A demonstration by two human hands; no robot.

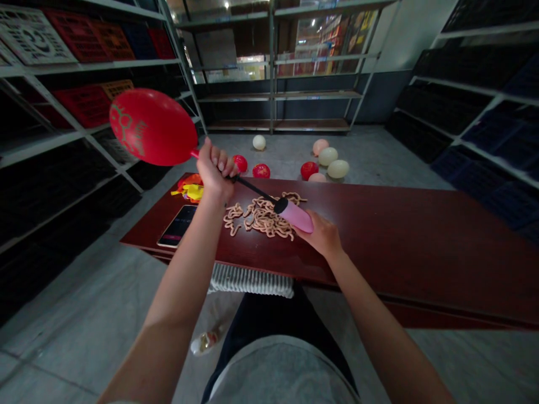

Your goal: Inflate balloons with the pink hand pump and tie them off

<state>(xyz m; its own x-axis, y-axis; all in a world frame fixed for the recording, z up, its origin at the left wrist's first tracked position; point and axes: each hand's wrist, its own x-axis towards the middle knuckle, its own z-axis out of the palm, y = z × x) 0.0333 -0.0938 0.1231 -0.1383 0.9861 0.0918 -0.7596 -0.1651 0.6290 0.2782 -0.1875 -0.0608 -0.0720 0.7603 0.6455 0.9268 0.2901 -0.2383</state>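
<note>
An inflated red balloon (154, 128) with a printed gold pattern points up to the left. Its neck runs into my left hand (215, 168), whose fingers are wrapped around it and the black end of a hand balloon pump. From there a black rod slants down right into the pump's pink barrel (297, 216). My right hand (322, 234) is closed around the barrel's lower end. Below the pump, a pile of tan, twisted strands (267, 219) lies on the table. My left fingers hide the join between balloon and pump.
On the dark red table (404, 235) lie a phone (176, 226) and limp yellow and orange balloons (191, 189), left of the pile. Several inflated balloons (328, 156) rest on the floor beyond. Metal shelves (272, 98) with crates (80, 33) stand around.
</note>
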